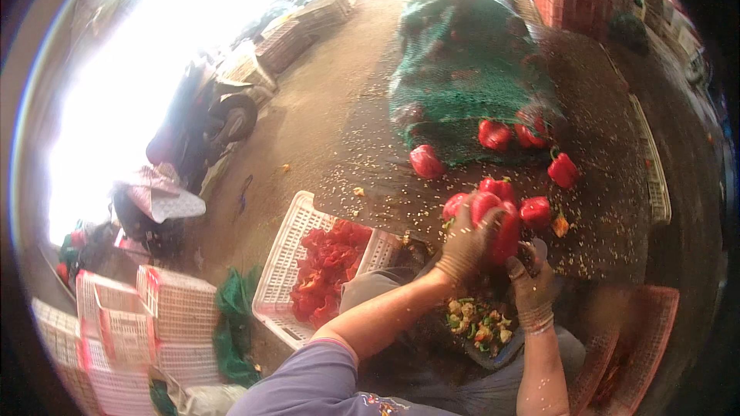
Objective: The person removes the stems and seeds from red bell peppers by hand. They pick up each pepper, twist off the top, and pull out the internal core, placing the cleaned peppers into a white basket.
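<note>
In the head view, your gloved left hand is clamped on a red pepper above your lap. Your right hand curls just below it; whether it grips anything, I cannot tell. Four whole peppers lie along one green net; one white crate holds red pieces, too heaped to count.

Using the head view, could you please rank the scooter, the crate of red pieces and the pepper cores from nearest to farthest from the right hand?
1. Pepper cores, just below and left of the right hand.
2. Crate of red pieces, farther left.
3. Scooter, far off at the upper left.
</note>
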`<state>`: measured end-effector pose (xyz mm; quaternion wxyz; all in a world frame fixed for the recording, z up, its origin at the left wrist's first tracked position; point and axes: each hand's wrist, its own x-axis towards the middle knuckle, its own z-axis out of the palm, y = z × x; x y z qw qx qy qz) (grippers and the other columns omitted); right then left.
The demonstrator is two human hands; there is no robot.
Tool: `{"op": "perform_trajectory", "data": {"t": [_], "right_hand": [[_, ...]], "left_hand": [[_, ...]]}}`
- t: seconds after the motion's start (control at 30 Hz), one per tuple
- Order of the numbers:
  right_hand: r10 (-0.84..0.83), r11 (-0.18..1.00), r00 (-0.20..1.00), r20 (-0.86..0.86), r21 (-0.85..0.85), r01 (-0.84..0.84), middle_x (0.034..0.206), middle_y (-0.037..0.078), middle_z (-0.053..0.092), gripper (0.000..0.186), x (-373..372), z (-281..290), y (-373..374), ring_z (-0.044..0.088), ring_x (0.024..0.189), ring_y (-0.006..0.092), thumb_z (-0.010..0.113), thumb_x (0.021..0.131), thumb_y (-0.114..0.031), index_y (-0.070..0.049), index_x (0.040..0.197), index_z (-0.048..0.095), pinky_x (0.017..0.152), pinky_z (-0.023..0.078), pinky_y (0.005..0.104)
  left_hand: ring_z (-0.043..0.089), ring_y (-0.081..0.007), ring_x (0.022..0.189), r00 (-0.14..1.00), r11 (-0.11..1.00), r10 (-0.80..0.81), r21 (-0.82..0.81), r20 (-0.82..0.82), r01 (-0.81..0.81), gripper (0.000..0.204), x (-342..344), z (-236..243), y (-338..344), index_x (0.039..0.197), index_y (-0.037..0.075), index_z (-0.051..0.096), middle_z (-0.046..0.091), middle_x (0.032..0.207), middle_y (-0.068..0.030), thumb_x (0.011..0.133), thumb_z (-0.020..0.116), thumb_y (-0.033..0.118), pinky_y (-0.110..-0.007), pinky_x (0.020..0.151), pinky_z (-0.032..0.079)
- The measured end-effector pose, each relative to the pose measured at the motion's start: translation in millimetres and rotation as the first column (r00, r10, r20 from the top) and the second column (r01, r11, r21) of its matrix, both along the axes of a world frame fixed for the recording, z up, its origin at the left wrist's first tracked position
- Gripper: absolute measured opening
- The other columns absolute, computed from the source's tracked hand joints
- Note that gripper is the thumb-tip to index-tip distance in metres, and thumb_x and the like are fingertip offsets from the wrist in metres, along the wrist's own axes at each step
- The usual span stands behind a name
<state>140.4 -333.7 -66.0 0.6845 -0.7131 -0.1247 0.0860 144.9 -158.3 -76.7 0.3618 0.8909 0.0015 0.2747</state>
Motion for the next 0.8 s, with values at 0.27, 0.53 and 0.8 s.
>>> {"op": "perform_trajectory", "data": {"t": [0.27,0.53,0.8], "right_hand": [[0.177,0.973,0.955,-0.239,0.186,-0.134,0.120,0.005,0.066,0.055,-3.5,-8.2,-23.2,0.063,0.105,0.0163,0.071,0.094,-0.036,-0.004,0.135,0.055,0.090,0.052,0.0311],[0.121,0.992,0.940,-0.319,0.073,-0.103,0.103,0.001,0.067,0.030,1.0,1.5,-17.1,0.063,0.088,0.0110,0.070,0.089,-0.012,-0.004,0.117,0.065,0.080,0.054,0.0289],[0.129,0.979,0.836,-0.533,0.201,-0.023,0.098,0.003,0.070,0.032,-5.4,22.7,-25.0,0.066,0.087,0.0120,0.073,0.084,-0.014,-0.002,0.114,0.067,0.080,0.055,0.0285]], "left_hand": [[0.066,-0.0387,0.113,0.883,0.970,-0.236,-0.052,-0.406,0.235,0.089,-23.9,43.6,-17.2,0.150,0.001,0.034,0.064,0.122,-0.0248,0.087,0.077,0.045,-0.044,0.095,0.052],[0.068,-0.0234,0.100,0.878,0.799,-0.333,-0.597,-0.343,0.069,0.040,-10.8,14.0,-15.7,0.126,0.003,0.062,0.069,0.106,-0.0080,0.093,0.074,0.022,-0.035,0.090,0.054],[0.067,-0.0207,0.096,0.741,-0.169,-0.665,-0.950,-0.087,-0.263,0.043,3.5,0.6,-7.9,0.118,0.009,0.063,0.068,0.103,-0.0060,0.097,0.067,0.045,-0.038,0.088,0.055]]}}
